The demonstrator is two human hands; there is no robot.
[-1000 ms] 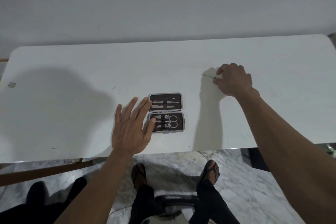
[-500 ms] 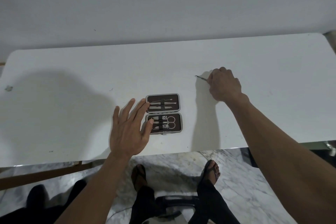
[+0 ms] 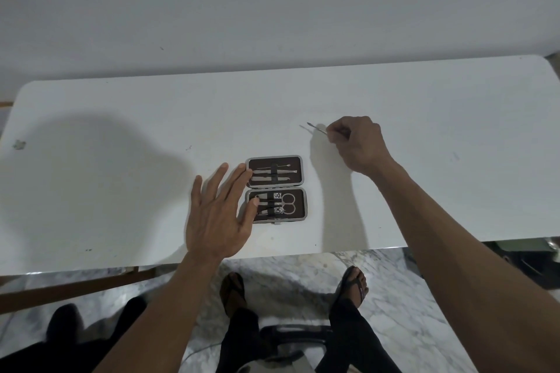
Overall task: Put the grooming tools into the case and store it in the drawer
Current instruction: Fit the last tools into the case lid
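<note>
- On the white bench (image 3: 424, 166), near its front edge, the case (image 3: 275, 189) lies open flat, its two brown halves one behind the other.
- In the far half sit slim metal tools (image 3: 274, 174) under a black strap; in the near half sit scissors (image 3: 288, 203) and what look like clippers, too small to tell apart fully.
- The left hand (image 3: 216, 221) lies flat at the case's left side, fingers (image 3: 239, 179) straight and spread; the index tip touches the far half's edge and the thumb tip lies over the near half's left end.
- The right hand (image 3: 357, 142) is behind and to the right of the case, well apart from it, fingers curled and pinching one end of a thin metal pick (image 3: 316, 128).
- The pick points left, its tip raised just above the bench, its shadow beside it.
- Below the bench edge show a marble floor (image 3: 409, 312) and two sandalled feet (image 3: 353, 285).
</note>
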